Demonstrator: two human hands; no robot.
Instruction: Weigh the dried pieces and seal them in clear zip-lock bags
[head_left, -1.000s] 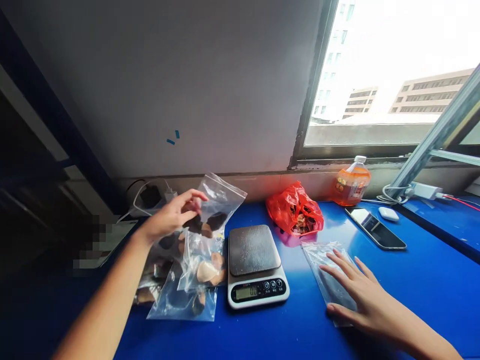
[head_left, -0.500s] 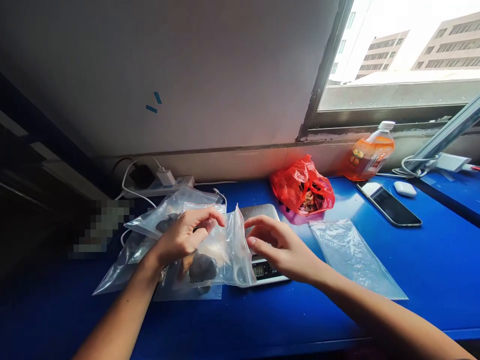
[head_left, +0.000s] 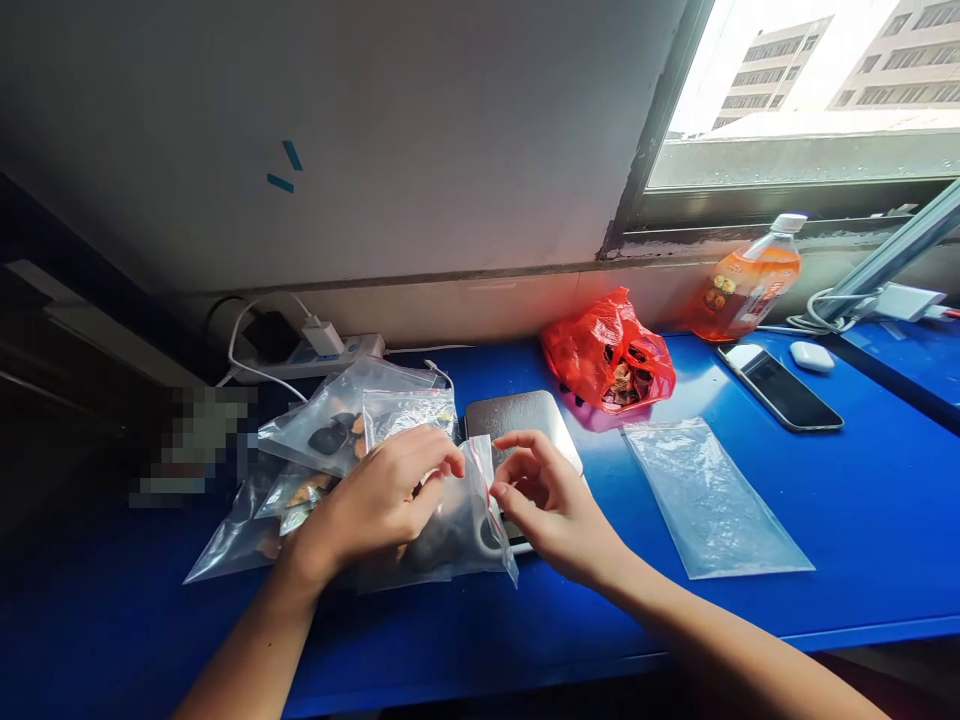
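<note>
Two bare hands faced each other in the head view, with a clear zip-lock bag (head_left: 457, 530) between them. That bag lay at the near left part of a kitchen scale (head_left: 525, 410), overlapping its corner, dark pieces inside showing through the film.

Its body ran from beneath the left hand (head_left: 390, 490) toward the right hand (head_left: 555, 510), so its mouth faced right. The red-lined zip strip (head_left: 491, 505) ran across that, from the wall side toward the person, slightly aslant. It stood just beside the right fingers, whose thumb and index tips were close together at the strip; whether they were clamped on it could not be told. The left fingers were curled over the bag, thumb and index slightly apart, their hold on the film unclear. Of the two, the right hand was nearer the mouth.

More filled zip-lock bags (head_left: 322, 435) overlapped one another behind and left of the left wrist. Beyond the scale sat a red plastic bag (head_left: 600, 345), near the wall. To the right, a width of blue worktop (head_left: 600, 640) lay between the scale and a flat clear bag (head_left: 720, 500); the worktop's front edge passed beneath both forearms.
</note>
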